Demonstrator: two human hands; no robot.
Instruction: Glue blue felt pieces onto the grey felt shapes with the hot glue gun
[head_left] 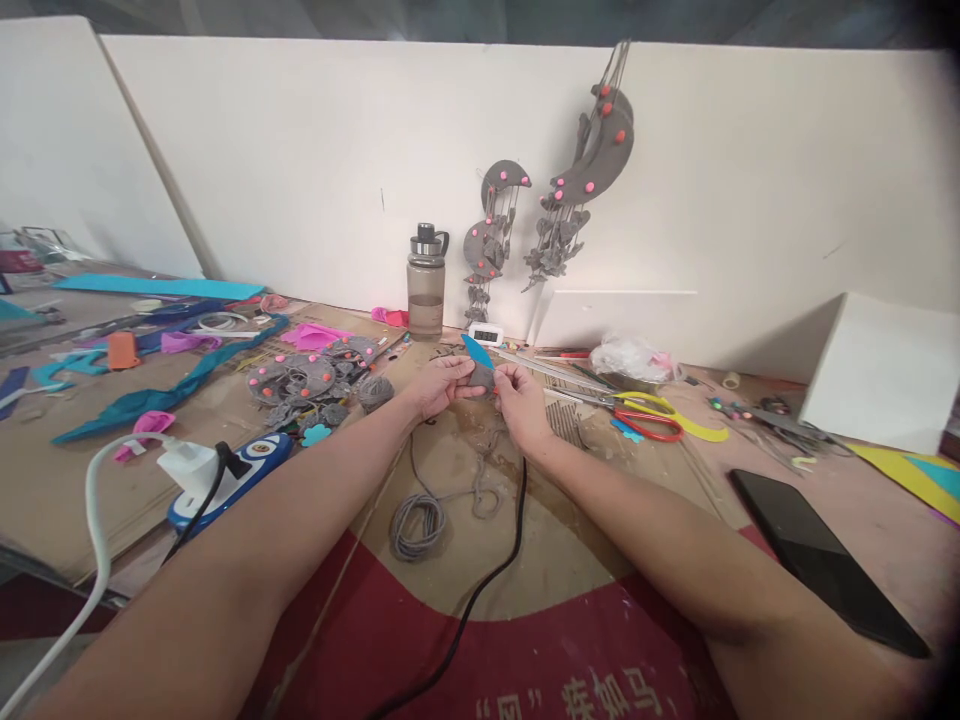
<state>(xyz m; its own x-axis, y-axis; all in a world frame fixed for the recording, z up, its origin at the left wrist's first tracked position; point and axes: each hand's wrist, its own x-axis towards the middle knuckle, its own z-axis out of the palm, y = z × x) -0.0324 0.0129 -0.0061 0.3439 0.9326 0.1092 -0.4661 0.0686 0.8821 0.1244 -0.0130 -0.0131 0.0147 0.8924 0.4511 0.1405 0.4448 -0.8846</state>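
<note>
Left Hand (442, 388) and Right Hand (523, 402) Pinch a Small Grey Piece (481, 377)

Across the top of the frame we see a long white board (300, 150), and below it a cardboard-covered table (570, 545) reaches the lower edge. Right of centre, in the upper part, hangs a large grey crescent ornament (611, 160) dotted with pink and orange; to its left, a smaller crescent ornament (480, 245) is set against the board. At lower right we find a black phone (825, 560) lying flat. At left, below mid-height, a white plug (187, 468) sits in a blue-and-white power strip (270, 462). Just above the centre, a water bottle (426, 300) stands upright.

Our two hands meet at the centre of the frame, with the grey piece between them. The left grasps it, thumb above and fingers below; the right nips its right-hand edge. Beneath them we notice a coil of grey cord (418, 528), and to their left a ball of yarn (375, 393). Smallest, a pointed blue slip (477, 350) sticks up above the grey piece; whether the two are joined, we cannot tell.
</note>
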